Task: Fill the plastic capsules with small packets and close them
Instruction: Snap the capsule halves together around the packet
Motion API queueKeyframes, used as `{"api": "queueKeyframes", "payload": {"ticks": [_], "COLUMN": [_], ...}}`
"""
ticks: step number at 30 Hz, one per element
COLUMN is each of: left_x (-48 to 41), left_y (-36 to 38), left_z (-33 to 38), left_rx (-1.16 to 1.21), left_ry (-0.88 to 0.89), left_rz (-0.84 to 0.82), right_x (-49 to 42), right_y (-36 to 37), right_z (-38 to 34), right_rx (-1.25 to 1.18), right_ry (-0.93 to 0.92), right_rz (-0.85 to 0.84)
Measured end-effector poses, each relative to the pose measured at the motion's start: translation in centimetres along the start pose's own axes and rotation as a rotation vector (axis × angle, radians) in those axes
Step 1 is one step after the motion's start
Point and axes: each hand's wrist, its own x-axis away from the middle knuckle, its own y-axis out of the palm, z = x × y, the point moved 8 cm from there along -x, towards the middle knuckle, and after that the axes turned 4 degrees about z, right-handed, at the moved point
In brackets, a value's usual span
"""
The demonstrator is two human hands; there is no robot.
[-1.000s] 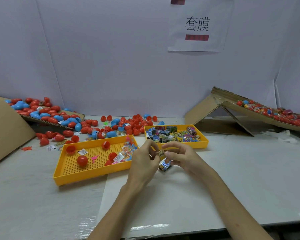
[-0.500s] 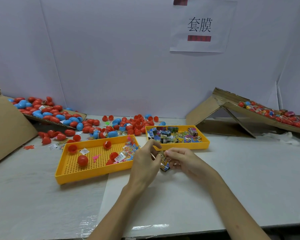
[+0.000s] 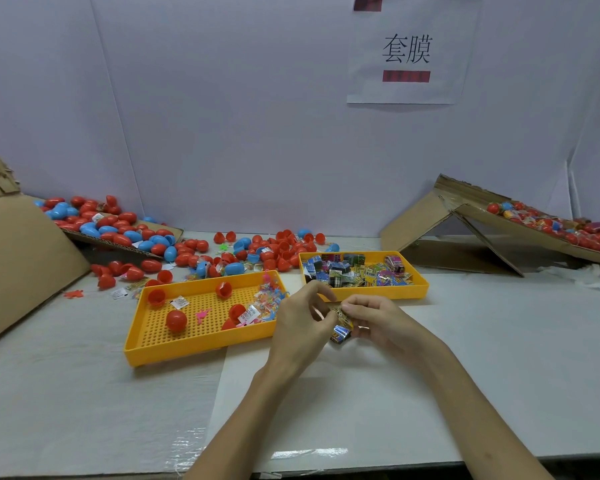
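My left hand (image 3: 302, 320) and my right hand (image 3: 378, 320) meet over the table in front of the two yellow trays. Between their fingertips they pinch a bunch of small shiny packets (image 3: 341, 327), yellow and blue. The right yellow tray (image 3: 420, 289) is full of such packets. The left yellow tray (image 3: 136, 348) holds a shut red capsule (image 3: 176, 320), several open red capsule halves and a few small toys in clear bags. No capsule is in either hand.
Loose red and blue capsules (image 3: 257, 247) lie behind the trays and on a cardboard ramp (image 3: 118, 233) at the left. A cardboard chute (image 3: 534, 230) at the right carries filled capsules. A large cardboard sheet (image 3: 21, 258) leans at the far left.
Both hands have stayed together on the packets, shifting slightly; the fingers have worked the bunch, and the view has drifted a little.
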Motion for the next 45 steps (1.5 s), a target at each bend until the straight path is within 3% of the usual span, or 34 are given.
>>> {"api": "queueKeyframes", "payload": {"ticks": [5,10,15,17,19,20,22,25,28,34,36,39,42,45], "left_x": [0.1,-0.5,-2.5,-2.5,-1.9,-1.6,-0.9,0.2,0.4,-0.9,-1.4,-2.0,-2.1,-1.4], "left_y": [0.7,-1.5,-6.4,-10.3,-14.4,-16.0,-17.9,-18.9,-18.9,-16.1,-14.0,-9.8,-4.2,0.2], "left_z": [0.7,1.0,-0.4,-1.5,-2.7,-3.6,-5.7,-7.5,-7.1,-3.2,-1.8,-1.2,-1.2,-0.9], "left_rx": [0.231,0.106,0.084,-0.195,-0.692,-0.864,-0.944,-0.844,-0.727,-0.281,-0.108,0.189,0.503,0.647], "left_ry": [-0.037,-0.039,-0.195,-0.217,-0.278,-0.345,-0.509,-0.576,-0.478,-0.193,-0.155,-0.223,-0.403,-0.488], "left_rz": [-0.184,-0.002,-0.015,0.111,0.243,0.233,0.124,0.086,0.199,0.429,0.437,0.348,0.126,-0.021], "right_x": [0.1,0.2,-0.1,-0.1,-0.2,-0.2,-0.2,0.0,0.1,0.1,0.1,0.3,0.3,0.2], "right_y": [0.0,-1.1,-2.3,-2.8,-3.5,-3.8,-4.3,-5.0,-5.3,-4.8,-4.7,-4.8,-4.6,-4.3], "right_z": [-0.7,-1.1,-0.5,-0.3,-0.2,-0.1,0.2,0.4,0.4,0.5,0.5,0.3,0.2,0.1], "right_rx": [-0.085,-0.127,-0.052,-0.042,-0.046,-0.049,-0.063,-0.110,-0.167,-0.165,-0.160,-0.150,-0.157,-0.172], "right_ry": [-0.034,-0.054,-0.030,-0.033,-0.034,-0.028,-0.008,0.010,0.017,0.032,0.033,0.027,0.017,0.011], "right_rz": [-0.012,0.062,0.210,0.264,0.315,0.338,0.391,0.475,0.507,0.462,0.454,0.452,0.435,0.421]}}
